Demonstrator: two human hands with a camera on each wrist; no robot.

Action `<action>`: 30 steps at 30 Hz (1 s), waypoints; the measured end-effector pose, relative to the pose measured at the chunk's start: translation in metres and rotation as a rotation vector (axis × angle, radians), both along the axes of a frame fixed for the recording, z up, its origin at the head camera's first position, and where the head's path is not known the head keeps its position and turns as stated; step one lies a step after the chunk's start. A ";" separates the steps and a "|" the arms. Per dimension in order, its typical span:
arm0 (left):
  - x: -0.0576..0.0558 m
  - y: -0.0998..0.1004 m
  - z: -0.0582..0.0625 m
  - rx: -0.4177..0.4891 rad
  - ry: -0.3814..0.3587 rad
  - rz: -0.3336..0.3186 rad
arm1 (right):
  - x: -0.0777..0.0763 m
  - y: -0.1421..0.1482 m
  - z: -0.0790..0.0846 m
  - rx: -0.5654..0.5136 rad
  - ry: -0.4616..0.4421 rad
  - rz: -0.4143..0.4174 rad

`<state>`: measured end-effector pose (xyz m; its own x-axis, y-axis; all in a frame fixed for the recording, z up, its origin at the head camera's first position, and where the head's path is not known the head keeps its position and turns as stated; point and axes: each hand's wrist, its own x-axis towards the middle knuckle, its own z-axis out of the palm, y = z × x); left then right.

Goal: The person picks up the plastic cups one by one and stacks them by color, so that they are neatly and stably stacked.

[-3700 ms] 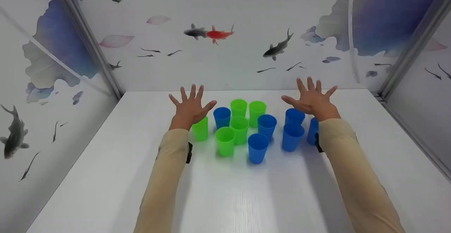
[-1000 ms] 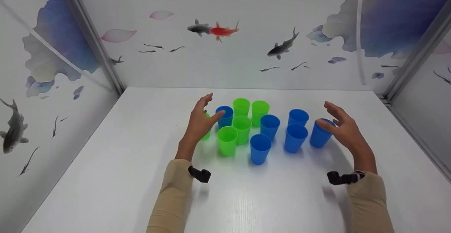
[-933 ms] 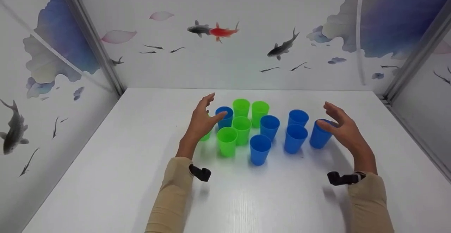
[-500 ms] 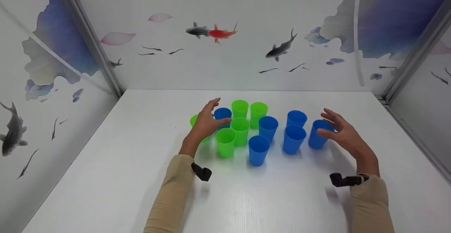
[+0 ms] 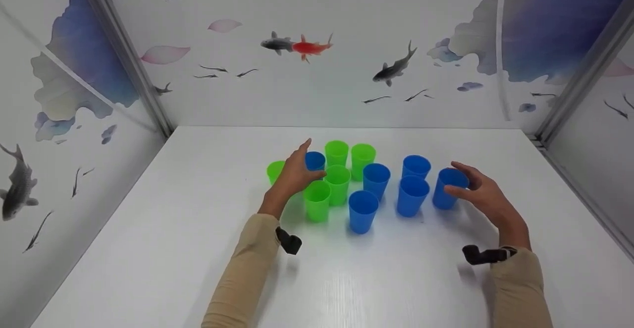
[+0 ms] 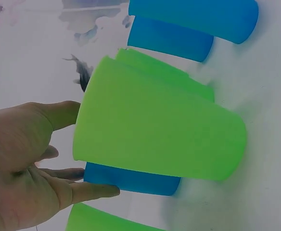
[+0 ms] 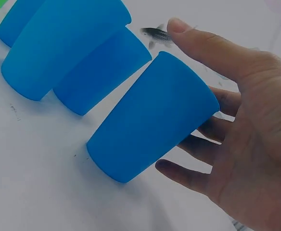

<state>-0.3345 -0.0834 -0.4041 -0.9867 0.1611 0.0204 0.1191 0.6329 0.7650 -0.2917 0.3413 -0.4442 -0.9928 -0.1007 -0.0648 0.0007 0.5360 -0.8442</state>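
In the head view my left hand reaches over the left blue cup, thumb and fingers spread to either side of its rim. The left wrist view has a green cup in front, hiding most of that blue cup; whether the fingers touch it I cannot tell. My right hand stands around the rightmost blue cup. In the right wrist view the thumb is apart from this cup, and the other fingers extend behind and beside it. All cups in the head view stand upright.
Several more cups stand close by on the white table, among them a front green cup, a front blue cup and a left green cup partly behind my left hand. A printed back wall borders the table.
Both hands, first spread flat above the far cups, have drawn back and lowered to the cups. Lately the left hand has shifted right over its blue cup; the right has sunk slightly around its cup.
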 end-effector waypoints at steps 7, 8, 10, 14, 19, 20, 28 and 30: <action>-0.008 0.000 -0.002 -0.048 0.000 -0.004 | -0.004 -0.001 -0.007 -0.012 -0.006 -0.017; -0.009 0.000 -0.003 -0.060 0.004 -0.013 | -0.004 -0.001 -0.008 -0.015 0.000 -0.019; -0.012 0.000 -0.005 -0.080 0.011 -0.027 | -0.003 -0.002 -0.008 -0.016 0.006 -0.021; -0.016 0.002 -0.007 -0.098 0.006 -0.021 | -0.003 -0.001 -0.009 -0.019 -0.001 -0.026; -0.019 0.005 -0.003 -0.091 -0.012 0.048 | -0.005 0.001 -0.012 -0.016 -0.005 -0.030; -0.019 0.006 -0.001 -0.085 -0.011 0.060 | -0.005 0.001 -0.013 -0.014 -0.005 -0.031; -0.015 0.008 0.026 -0.025 0.049 0.077 | -0.005 0.004 -0.012 -0.045 -0.029 -0.043; -0.013 0.007 0.032 -0.018 0.054 0.088 | -0.005 0.004 -0.012 -0.049 -0.039 -0.046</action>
